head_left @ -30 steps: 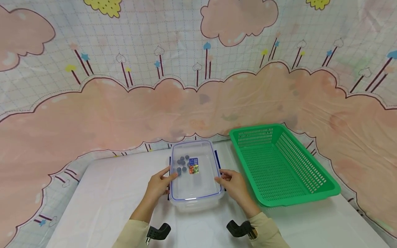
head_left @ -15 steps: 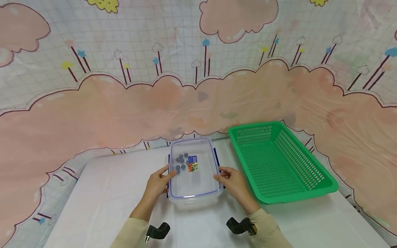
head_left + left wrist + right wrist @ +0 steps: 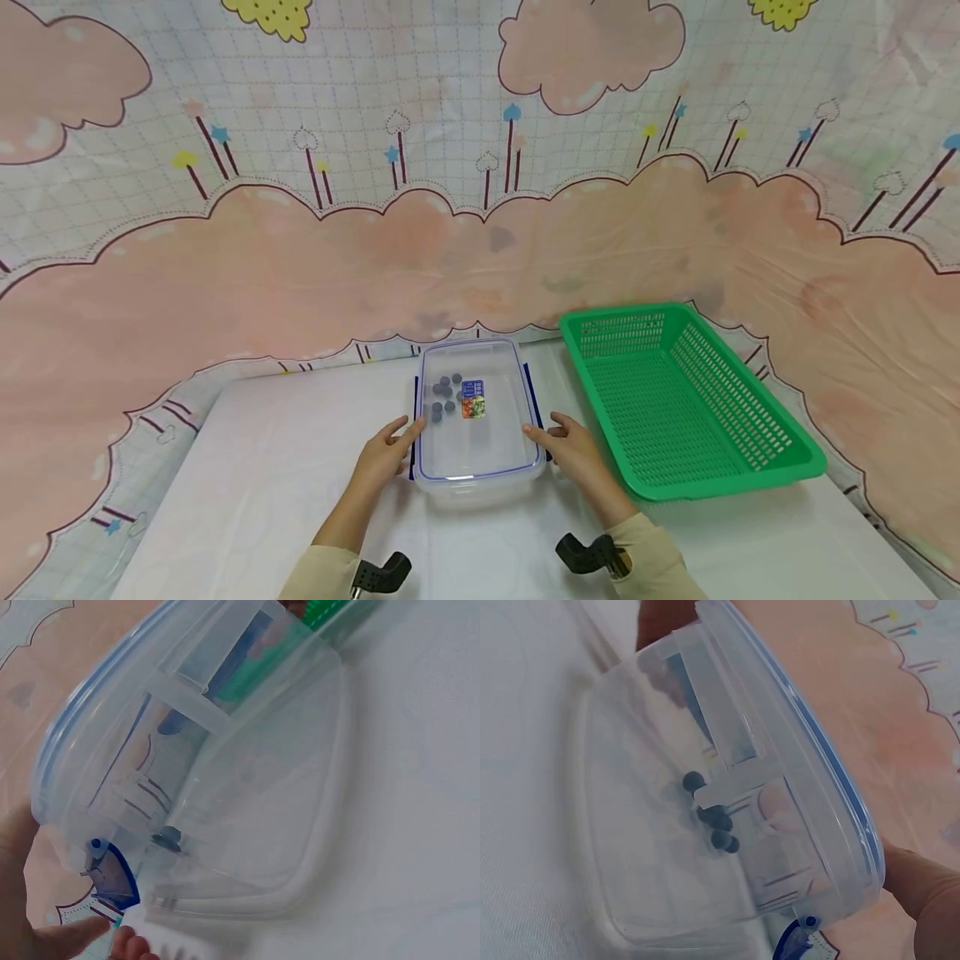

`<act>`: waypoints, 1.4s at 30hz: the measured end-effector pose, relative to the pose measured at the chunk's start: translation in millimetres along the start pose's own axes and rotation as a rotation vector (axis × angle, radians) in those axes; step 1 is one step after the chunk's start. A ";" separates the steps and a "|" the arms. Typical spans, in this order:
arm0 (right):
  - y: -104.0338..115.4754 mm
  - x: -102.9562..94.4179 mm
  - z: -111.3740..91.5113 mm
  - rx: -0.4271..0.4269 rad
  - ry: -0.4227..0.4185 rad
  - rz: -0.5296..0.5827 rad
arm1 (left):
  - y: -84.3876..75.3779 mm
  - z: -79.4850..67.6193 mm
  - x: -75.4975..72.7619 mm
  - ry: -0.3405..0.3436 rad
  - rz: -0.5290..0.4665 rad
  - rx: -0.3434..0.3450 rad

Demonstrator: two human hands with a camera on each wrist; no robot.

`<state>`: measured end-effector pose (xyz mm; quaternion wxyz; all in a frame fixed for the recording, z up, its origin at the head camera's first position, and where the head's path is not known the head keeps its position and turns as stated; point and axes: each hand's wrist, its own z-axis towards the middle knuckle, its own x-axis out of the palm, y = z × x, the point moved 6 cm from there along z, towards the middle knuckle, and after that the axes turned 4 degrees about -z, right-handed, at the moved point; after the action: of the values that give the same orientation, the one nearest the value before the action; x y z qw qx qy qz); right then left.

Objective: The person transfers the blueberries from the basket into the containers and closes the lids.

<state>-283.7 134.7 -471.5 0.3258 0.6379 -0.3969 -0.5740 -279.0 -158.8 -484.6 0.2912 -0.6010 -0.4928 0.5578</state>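
A clear lidded food container (image 3: 480,454) with a blue-edged lid stands on the white table. Several small dark blue balls (image 3: 442,390) lie inside, towards its left. At its left side my left hand (image 3: 382,454) rests its thumb on the lid edge, fingers spread outside. The right hand (image 3: 573,450) touches the opposite lid edge with its thumb, its index finger apart from the container. Side flaps with blue seals stick outward; in the left wrist view one flap (image 3: 116,877) hangs near the fingertips. The right fingers are mostly hidden in the right wrist view.
A green plastic basket (image 3: 678,492) with perforated walls stands right of the container, close to the right hand. Behind the white table (image 3: 262,483) hangs a patterned cloth (image 3: 375,275). Black wrist cameras sit by both sleeves.
Both index fingers have come away from the container's sides, while the thumbs stay at the lid edge. The head view has shifted slightly. The basket and balls look the same.
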 end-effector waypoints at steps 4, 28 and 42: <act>-3.2 3.1 -0.2 0.026 0.054 0.003 | 8.5 -4.0 7.3 0.060 -0.133 -0.070; 5.4 -3.3 -1.2 -0.081 -0.103 0.082 | -8.1 -7.4 -4.4 -0.136 -0.140 0.064; 7.8 -1.7 5.5 -0.111 -0.127 0.093 | -20.3 1.9 1.7 -0.170 -0.018 0.127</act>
<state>-290.2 132.7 -464.7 0.3610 0.5619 -0.4137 -0.6187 -286.4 -150.6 -467.3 0.2910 -0.5274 -0.4847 0.6342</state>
